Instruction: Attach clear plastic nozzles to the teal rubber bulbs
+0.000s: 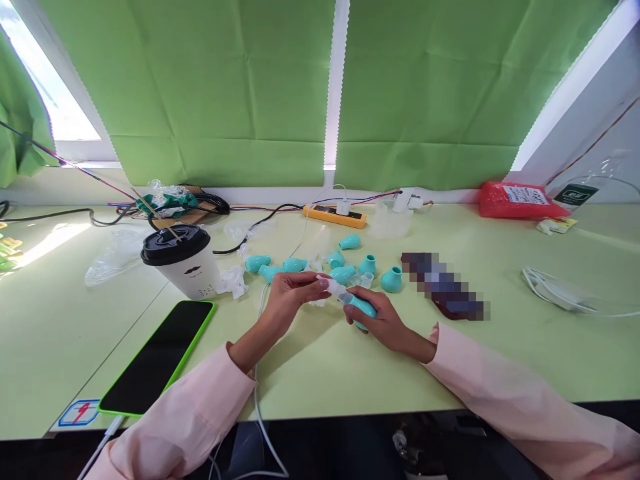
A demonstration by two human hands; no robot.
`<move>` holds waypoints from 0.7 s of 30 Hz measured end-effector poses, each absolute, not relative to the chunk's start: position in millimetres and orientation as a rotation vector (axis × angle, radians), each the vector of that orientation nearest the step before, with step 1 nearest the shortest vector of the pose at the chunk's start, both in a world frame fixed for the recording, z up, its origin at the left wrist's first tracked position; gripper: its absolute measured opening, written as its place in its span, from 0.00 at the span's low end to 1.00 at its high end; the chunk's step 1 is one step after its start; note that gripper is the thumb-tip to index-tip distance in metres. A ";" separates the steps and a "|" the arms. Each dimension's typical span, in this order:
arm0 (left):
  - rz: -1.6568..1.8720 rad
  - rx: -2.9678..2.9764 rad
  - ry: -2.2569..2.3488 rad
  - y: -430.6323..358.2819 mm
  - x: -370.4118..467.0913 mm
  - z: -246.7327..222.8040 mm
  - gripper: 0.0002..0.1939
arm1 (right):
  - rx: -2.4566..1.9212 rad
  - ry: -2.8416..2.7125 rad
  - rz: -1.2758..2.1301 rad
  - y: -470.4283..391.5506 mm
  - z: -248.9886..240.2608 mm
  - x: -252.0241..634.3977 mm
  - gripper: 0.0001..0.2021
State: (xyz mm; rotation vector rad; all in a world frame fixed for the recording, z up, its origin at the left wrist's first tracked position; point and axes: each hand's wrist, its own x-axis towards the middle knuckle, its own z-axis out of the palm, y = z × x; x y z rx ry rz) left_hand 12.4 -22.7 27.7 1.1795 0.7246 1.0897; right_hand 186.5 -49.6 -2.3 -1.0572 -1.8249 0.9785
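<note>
This looks like a workroom, though whether office or small workshop I cannot tell: a pale green bench [320, 383] stands below green window blinds [210, 87], bearing an orange power strip [320, 213], a takeaway coffee cup [193, 270], a smartphone [157, 357] and several teal bulb-shaped pieces [391, 280].

The pale green surface [525, 360] carries a phone [160, 353] and lidded cup [193, 275] left of the left hand [293, 297], turquoise bulbs [391, 280] just beyond both hands, an orange power strip [323, 215] farther back, and, right of the right hand [384, 321], a white cable [557, 292] and red package [515, 200].
</note>
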 end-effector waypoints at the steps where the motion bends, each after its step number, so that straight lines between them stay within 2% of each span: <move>1: 1.089 1.186 0.740 -22.2 11.9 27.3 0.10 | -1.070 -1.827 0.960 -50.0 -2.8 186.0 0.11; 6: 1.054 1.383 0.855 -18.3 9.2 28.4 0.11 | -1.117 -1.861 0.904 -53.6 -2.6 184.2 0.11; 12: 1.023 1.554 0.818 -14.1 6.4 28.6 0.09 | -1.085 -1.819 1.013 -55.9 1.4 182.7 0.11; 17: 1.018 1.393 0.654 -16.0 10.9 21.8 0.09 | -1.029 -1.651 1.220 -56.9 2.8 181.0 0.13; 21: 1.054 1.183 0.557 -20.6 18.1 17.2 0.07 | -0.984 -1.572 1.246 -58.9 2.7 178.9 0.12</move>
